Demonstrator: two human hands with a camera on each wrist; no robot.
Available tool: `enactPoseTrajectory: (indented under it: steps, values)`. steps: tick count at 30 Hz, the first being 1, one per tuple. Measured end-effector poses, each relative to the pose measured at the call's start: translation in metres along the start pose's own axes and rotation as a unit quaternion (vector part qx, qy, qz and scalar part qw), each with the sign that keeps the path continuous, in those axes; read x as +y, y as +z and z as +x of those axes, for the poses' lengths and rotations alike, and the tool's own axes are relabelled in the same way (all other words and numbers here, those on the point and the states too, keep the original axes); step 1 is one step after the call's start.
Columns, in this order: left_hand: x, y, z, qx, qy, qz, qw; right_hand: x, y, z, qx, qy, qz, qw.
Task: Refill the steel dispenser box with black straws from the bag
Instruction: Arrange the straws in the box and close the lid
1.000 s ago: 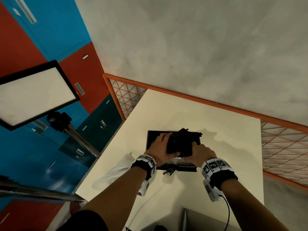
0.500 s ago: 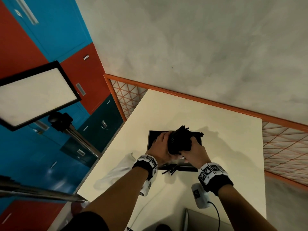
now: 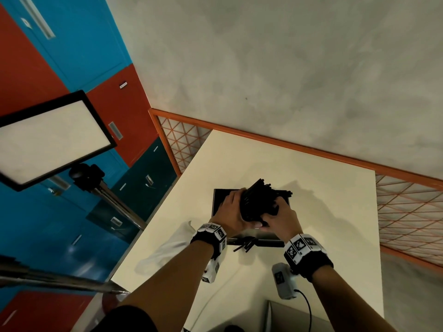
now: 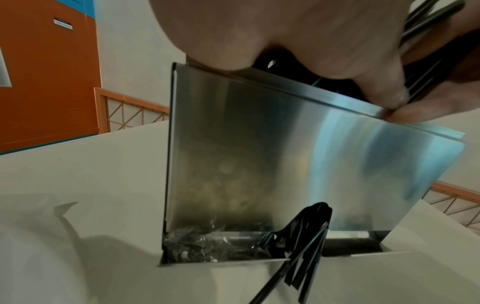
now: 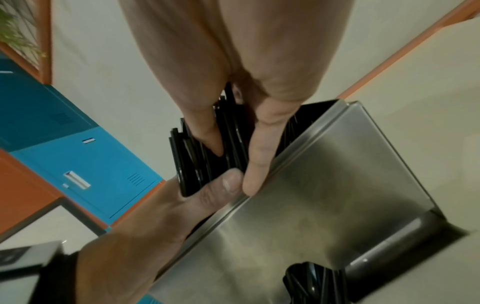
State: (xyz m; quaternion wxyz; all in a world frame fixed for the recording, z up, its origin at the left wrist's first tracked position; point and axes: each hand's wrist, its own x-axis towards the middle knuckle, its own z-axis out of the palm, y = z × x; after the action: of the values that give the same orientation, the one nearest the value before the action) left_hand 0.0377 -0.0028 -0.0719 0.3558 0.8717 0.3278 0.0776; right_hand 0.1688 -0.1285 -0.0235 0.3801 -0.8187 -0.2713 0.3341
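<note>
Lowering advised level: straw bundle [image 3: 257,203] is clamped by left hand [image 3: 231,213] and right hand [image 3: 280,218] fingers (12 o'clock end raised) over dispenser box [image 3: 219,197].

1 steel dispenser box [image 3: 219,200] mid-table. 1 clear bag [image 3: 167,248] near left. 2 hands: left hand [image 3: 231,213], right hand [image 3: 281,218]. 2 straw lots: bundle [image 3: 257,202] above box, small cluster [image 3: 244,244] at near slot; indiv. straws uncountable. 1 light panel [image 3: 48,140] far left.

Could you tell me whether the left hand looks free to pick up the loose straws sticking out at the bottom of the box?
Probably not: the left hand grips the straw bundle, though nothing covers the loose straws.
</note>
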Motion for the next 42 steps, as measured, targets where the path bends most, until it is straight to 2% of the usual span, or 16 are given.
enactPoseTrajectory:
  steps: [4, 10, 13, 18, 20, 23, 26, 29, 32, 34, 36, 37, 39, 42]
  values:
    - [-0.001, 0.0, 0.0, 0.006, 0.005, -0.007, 1.0, 0.003, -0.008, 0.004, 0.017, 0.0, -0.002, 1.0]
    - [0.0, 0.001, 0.0, 0.009, -0.01, -0.011, 1.0, -0.007, -0.018, 0.009, 0.02, 0.012, 0.112, 0.993]
    - [-0.001, 0.002, 0.001, 0.021, 0.0, -0.01, 1.0, -0.016, -0.012, 0.009, 0.014, -0.005, 0.143, 0.99]
    - [-0.003, 0.003, 0.002, 0.023, 0.018, 0.023, 0.999, -0.021, 0.001, 0.009, -0.023, -0.043, 0.092, 0.995]
    - [-0.004, 0.002, 0.003, 0.018, 0.017, 0.029, 0.999, -0.019, -0.002, 0.01, -0.003, -0.059, 0.041, 0.997]
    - [-0.004, 0.0, 0.005, 0.015, 0.011, 0.035, 0.999, -0.021, -0.014, 0.007, 0.064, -0.099, -0.065, 0.991]
    - [-0.005, 0.001, 0.005, 0.014, 0.008, 0.033, 0.999, -0.023, -0.029, 0.001, 0.11, -0.137, -0.146, 0.973]
    - [-0.004, 0.001, 0.005, 0.013, 0.005, 0.032, 0.999, -0.019, -0.039, -0.002, 0.098, -0.145, -0.231, 0.957]
    - [-0.004, 0.001, 0.004, 0.016, 0.008, 0.035, 0.999, -0.01, -0.041, -0.004, -0.025, -0.206, -0.303, 0.93]
    - [-0.003, 0.001, 0.003, 0.015, 0.01, 0.037, 0.999, -0.007, -0.039, -0.007, -0.112, -0.275, -0.365, 0.882]
    - [-0.003, 0.001, 0.003, 0.018, 0.011, 0.033, 0.999, -0.008, -0.036, -0.009, -0.134, -0.343, -0.425, 0.827]
    - [-0.003, 0.001, 0.003, 0.017, 0.011, 0.033, 0.999, -0.01, -0.034, -0.012, -0.136, -0.365, -0.44, 0.809]
    - [-0.001, 0.0, 0.002, 0.01, 0.007, 0.037, 0.999, -0.01, -0.027, -0.016, -0.157, -0.363, -0.449, 0.801]
    - [-0.001, 0.0, 0.002, 0.009, 0.009, 0.04, 0.999, -0.004, -0.022, -0.014, -0.178, -0.307, -0.489, 0.797]
